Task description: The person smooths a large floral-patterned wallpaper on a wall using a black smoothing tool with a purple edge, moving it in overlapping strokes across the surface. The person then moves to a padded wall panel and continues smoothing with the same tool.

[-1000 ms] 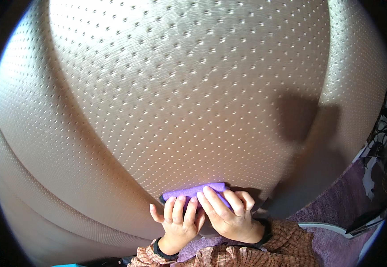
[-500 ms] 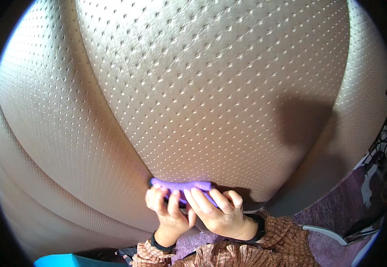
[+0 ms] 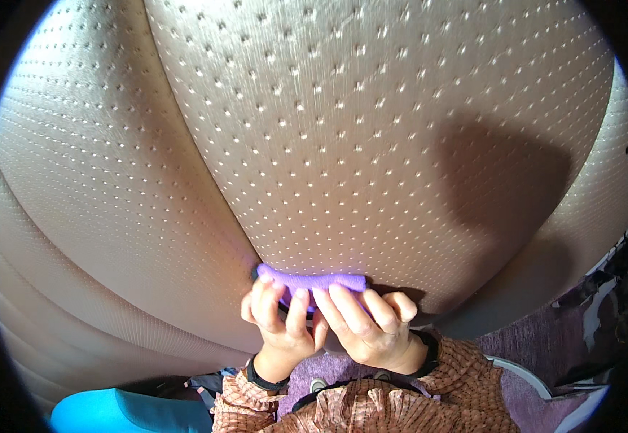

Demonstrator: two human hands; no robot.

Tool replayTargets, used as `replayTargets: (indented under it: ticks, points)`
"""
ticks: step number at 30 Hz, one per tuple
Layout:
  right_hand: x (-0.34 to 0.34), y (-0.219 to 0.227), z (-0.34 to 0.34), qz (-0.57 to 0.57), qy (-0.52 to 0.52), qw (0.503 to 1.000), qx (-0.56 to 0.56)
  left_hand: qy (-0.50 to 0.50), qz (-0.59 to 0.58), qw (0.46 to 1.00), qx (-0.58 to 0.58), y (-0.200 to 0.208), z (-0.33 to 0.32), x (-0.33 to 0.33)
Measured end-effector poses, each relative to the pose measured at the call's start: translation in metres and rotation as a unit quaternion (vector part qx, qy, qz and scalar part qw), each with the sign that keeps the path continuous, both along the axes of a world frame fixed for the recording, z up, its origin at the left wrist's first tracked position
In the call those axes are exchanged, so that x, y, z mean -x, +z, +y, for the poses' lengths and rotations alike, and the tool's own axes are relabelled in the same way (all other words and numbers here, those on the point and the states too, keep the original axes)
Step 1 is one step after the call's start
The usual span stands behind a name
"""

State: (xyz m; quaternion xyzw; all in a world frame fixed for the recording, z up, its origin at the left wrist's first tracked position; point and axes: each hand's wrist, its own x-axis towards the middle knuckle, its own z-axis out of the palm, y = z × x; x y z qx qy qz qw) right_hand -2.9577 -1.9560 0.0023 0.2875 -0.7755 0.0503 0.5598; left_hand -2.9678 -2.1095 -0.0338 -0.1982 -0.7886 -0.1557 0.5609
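Observation:
A purple, soft-looking folded piece [image 3: 321,280], perhaps a cloth or pad, lies against the front of a large beige padded surface [image 3: 306,195] dotted with dimples. My left hand [image 3: 281,325] grips its left part, fingertips bent over the near side. Beside it, my right hand [image 3: 368,328] presses its fingers onto the right part of the same piece. Both hands are close together, palms toward me. The piece's underside is hidden behind my fingers, with a dark area showing below it.
Deep seams divide the padding into bulging panels, the left panel [image 3: 104,216] sloping away. At lower left is a bright blue rounded object [image 3: 133,413]. A purple carpet [image 3: 519,346] lies below, with a pale curved edge [image 3: 521,372] at right. My shadow [image 3: 505,173] falls on the padding.
Both hands and the purple piece appear slightly higher and farther right in the picture. The padding has shifted too, as the view moved. My grip looks the same.

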Motion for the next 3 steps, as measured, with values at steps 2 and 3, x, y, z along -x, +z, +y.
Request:
replayTargets:
  ticks: [2, 3]
  points:
    - [-0.005, -0.033, 0.006, -0.006, -0.008, 1.000, -0.013, -0.035, -0.004, 0.999, -0.015, -0.034, 0.003, -0.005]
    - [-0.007, -0.050, 0.009, -0.003, -0.020, 0.999, -0.040, -0.038, -0.010, 0.999, -0.017, -0.053, 0.005, -0.007]
